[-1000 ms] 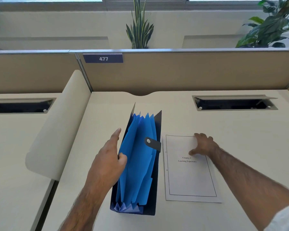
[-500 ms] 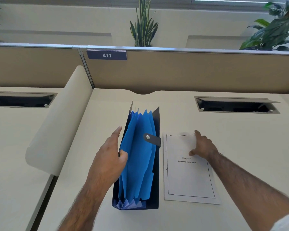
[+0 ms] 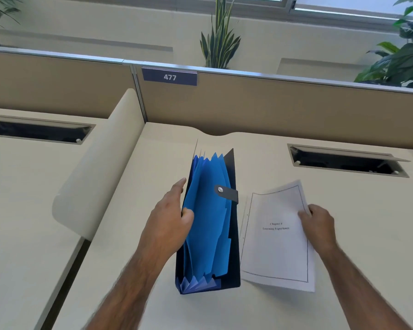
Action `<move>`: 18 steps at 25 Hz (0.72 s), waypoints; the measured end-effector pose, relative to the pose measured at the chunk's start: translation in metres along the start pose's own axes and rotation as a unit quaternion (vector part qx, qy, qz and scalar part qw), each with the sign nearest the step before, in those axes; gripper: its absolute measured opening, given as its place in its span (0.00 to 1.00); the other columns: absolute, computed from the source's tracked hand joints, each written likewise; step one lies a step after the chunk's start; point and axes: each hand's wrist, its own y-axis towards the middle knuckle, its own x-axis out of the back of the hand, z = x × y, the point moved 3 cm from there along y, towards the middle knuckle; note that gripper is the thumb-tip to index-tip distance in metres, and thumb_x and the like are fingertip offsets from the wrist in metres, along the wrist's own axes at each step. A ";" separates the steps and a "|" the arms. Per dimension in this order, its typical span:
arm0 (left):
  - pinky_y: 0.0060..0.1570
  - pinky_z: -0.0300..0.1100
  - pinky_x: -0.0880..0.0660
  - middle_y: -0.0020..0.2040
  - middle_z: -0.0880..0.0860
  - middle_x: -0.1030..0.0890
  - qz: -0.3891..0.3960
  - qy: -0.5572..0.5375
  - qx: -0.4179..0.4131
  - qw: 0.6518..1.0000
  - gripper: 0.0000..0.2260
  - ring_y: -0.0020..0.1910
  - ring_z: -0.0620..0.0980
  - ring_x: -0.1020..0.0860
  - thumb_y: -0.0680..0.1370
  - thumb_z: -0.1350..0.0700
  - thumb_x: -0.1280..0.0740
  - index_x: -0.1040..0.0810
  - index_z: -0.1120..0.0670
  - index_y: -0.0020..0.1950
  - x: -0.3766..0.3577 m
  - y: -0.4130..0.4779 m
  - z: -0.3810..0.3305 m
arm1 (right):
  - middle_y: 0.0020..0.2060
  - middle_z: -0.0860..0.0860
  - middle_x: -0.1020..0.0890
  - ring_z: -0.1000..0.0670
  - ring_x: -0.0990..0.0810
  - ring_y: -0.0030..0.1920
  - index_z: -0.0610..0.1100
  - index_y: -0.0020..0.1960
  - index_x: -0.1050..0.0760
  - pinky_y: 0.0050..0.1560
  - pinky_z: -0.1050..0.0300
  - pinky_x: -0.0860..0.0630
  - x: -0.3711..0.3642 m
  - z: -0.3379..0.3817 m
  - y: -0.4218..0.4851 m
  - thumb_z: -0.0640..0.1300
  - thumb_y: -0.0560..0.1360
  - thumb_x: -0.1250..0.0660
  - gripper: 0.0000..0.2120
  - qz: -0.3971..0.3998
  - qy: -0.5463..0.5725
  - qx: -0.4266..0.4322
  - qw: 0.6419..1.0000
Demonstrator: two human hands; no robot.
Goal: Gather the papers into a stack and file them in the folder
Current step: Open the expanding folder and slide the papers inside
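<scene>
The pale desk [image 3: 343,234] is filling most of the view, running up to a tan partition [image 3: 284,108] at twelve o'clock that is carrying a dark label reading 477 [image 3: 169,76]. Beyond the partition, leafy plants [image 3: 221,41] are standing against a light wall. A rectangular cable opening [image 3: 346,160] is sitting in the desk at about two o'clock, with its lid raised slightly.

Near the centre, the folder [image 3: 210,225], an expanding file with dark blue covers and bright blue pockets, is standing on the desk with its pockets fanned apart and its mouth facing up. A dark strap with a metal snap [image 3: 225,192] is hanging over its right cover.

The papers [image 3: 277,236], a white stack with a bordered title page on top, are sitting just beside the folder at three o'clock, tilted, with their right edge lifted off the desk; whether the lower left corner is touching the desk cannot be told.

The left hand [image 3: 171,220] is gripping the folder's left cover, thumb pressing inside against a blue pocket and fingers lying outside. The right hand [image 3: 317,222] is pinching the right edge of the papers, thumb on top.
</scene>
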 end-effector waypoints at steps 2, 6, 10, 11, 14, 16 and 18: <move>0.41 0.39 0.21 0.74 0.45 0.27 0.003 -0.021 0.006 1.000 0.29 0.36 0.46 0.20 0.81 0.59 0.40 0.42 0.44 0.81 0.000 -0.001 0.000 | 0.29 0.41 0.26 0.41 0.30 0.31 0.35 0.34 0.31 0.32 0.50 0.34 0.042 0.045 0.001 0.38 0.77 0.35 0.14 -0.057 0.012 0.047 0.997; 0.39 0.37 0.20 0.73 0.44 0.26 0.009 -0.061 0.004 0.998 0.27 0.42 0.46 0.17 0.82 0.59 0.40 0.40 0.44 0.80 0.002 -0.004 0.001 | 0.36 0.35 0.19 0.33 0.21 0.37 0.37 0.42 0.24 0.38 0.41 0.22 0.140 0.132 0.000 0.48 0.75 0.34 0.13 -0.196 0.064 0.149 0.967; 0.39 0.30 0.21 0.73 0.44 0.26 0.023 -0.093 0.004 0.995 0.25 0.50 0.42 0.18 0.83 0.58 0.40 0.39 0.44 0.80 0.000 -0.007 0.000 | 0.40 0.49 0.16 0.39 0.16 0.42 0.64 0.39 0.24 0.42 0.40 0.17 0.198 0.193 -0.014 0.59 0.73 0.35 0.05 -0.268 0.130 0.175 0.938; 0.39 0.29 0.22 0.73 0.44 0.26 0.025 -0.098 0.004 0.995 0.25 0.51 0.43 0.18 0.83 0.58 0.40 0.39 0.44 0.80 0.001 -0.007 0.000 | 0.39 0.48 0.17 0.39 0.17 0.42 0.62 0.38 0.25 0.40 0.40 0.18 0.200 0.204 -0.021 0.60 0.73 0.34 0.06 -0.273 0.127 0.176 0.937; 0.40 0.30 0.22 0.73 0.44 0.27 0.029 -0.107 0.008 0.994 0.26 0.52 0.42 0.18 0.83 0.58 0.40 0.40 0.44 0.80 0.002 -0.008 0.000 | 0.35 0.39 0.20 0.38 0.25 0.33 0.43 0.41 0.24 0.33 0.46 0.24 0.171 0.237 -0.054 0.52 0.76 0.34 0.12 -0.215 0.117 0.234 0.941; 0.41 0.31 0.22 0.73 0.44 0.27 0.028 -0.112 0.015 0.993 0.27 0.51 0.40 0.19 0.83 0.58 0.40 0.40 0.44 0.80 0.004 -0.009 0.001 | 0.31 0.42 0.24 0.45 0.30 0.31 0.37 0.39 0.25 0.32 0.51 0.31 0.137 0.245 -0.072 0.45 0.76 0.34 0.11 -0.146 0.110 0.272 0.945; 0.43 0.33 0.22 0.73 0.43 0.26 0.026 -0.116 0.020 0.993 0.27 0.51 0.39 0.19 0.82 0.58 0.40 0.40 0.44 0.80 0.005 -0.009 0.002 | 0.29 0.44 0.24 0.43 0.29 0.31 0.37 0.37 0.27 0.33 0.49 0.34 0.101 0.246 -0.082 0.41 0.76 0.34 0.11 -0.101 0.063 0.280 0.953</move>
